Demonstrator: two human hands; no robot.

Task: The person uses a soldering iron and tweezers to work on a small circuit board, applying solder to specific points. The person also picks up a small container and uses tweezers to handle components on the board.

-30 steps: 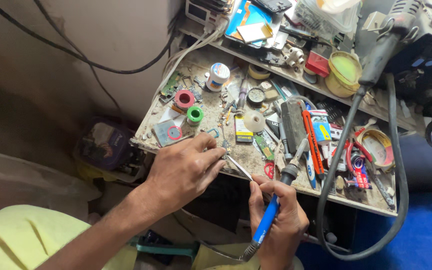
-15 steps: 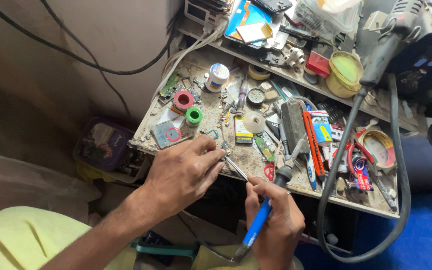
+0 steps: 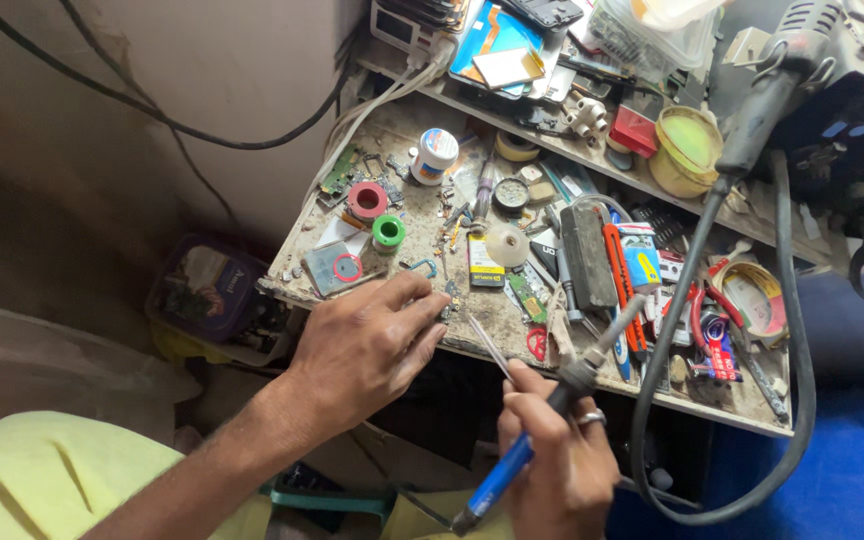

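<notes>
Head view: right hand (image 3: 557, 460) grips a blue-handled soldering iron (image 3: 522, 450) (thin tweezers (image 3: 490, 345) too); left hand (image 3: 367, 345) lies loose.

Soft daylight is lighting the surface (image 3: 472, 310) evenly, no glare; left wall and under-bench area are sitting dim. Pic is staying sharp, slight edge distortion.

My right hand (image 3: 562, 460) sits lower than before, and the blue-handled soldering iron (image 3: 552, 410) now tilts flatter.
</notes>
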